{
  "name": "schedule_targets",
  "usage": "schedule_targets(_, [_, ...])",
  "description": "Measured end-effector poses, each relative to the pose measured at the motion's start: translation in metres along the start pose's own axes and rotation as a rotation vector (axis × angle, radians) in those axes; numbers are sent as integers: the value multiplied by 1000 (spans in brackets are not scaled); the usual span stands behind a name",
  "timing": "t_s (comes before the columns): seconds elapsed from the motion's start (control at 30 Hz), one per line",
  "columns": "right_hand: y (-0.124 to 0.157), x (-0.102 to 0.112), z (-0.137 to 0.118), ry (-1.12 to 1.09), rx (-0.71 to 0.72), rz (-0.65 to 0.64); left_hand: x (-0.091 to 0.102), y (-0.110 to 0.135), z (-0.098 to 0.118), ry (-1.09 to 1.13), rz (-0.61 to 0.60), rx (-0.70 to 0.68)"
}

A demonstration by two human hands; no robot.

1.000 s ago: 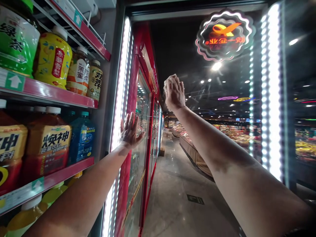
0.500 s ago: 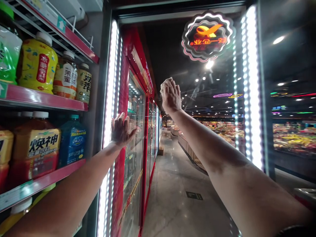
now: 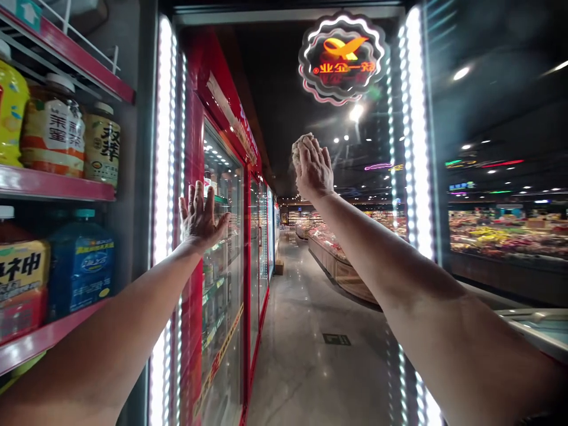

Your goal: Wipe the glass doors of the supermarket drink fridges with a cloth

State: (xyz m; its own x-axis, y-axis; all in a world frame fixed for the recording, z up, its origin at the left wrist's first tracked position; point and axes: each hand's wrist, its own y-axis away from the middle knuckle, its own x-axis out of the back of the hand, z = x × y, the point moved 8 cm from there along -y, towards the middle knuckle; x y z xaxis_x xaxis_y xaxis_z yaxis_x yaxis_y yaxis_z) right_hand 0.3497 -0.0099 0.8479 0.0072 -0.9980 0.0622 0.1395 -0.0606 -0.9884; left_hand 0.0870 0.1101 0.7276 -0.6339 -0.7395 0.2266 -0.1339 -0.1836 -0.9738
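A: What changes?
B: The right hand [image 3: 316, 170], holding a cloth [image 3: 303, 141], now lies nearer the sign [image 3: 342, 59], apparently covering another patch of glass [image 3: 275, 106].
A: The left hand [image 3: 200, 220]?
B: Spread wide near the light strip [image 3: 162, 148].

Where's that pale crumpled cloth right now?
In the head view, the pale crumpled cloth is slightly above centre, at the right hand, below and left of the lit scalloped sign.

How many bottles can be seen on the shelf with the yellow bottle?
3: yellow bottle at the picture's left edge, orange-and-white bottle in the middle, beige bottle at the right end. More may be hidden behind.
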Motion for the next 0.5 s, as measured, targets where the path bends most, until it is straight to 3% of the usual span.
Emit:
schedule_targets(0.1, [7,-4,-5,15,7,-35,0,0,-1,-9,1,9])
schedule_targets(0.2, [21,-7,-21,-2,180,-105,-2,-1,-1,-22,-2,-1])
schedule_targets(0.27, [28,-3,-17,-3,269,-141,-2,-1,-1,-29,-2,-7])
schedule_targets(0.33, [27,7,7,11,230,-125,-2,0,-1,-33,-1,-6])
schedule_targets(0.43, [20,27,61,32,-5,-8,-1,0,1,-33,6,-5])
schedule_targets(0.5, [20,33,83,36,-115,56,0,0,2,-31,5,-3])
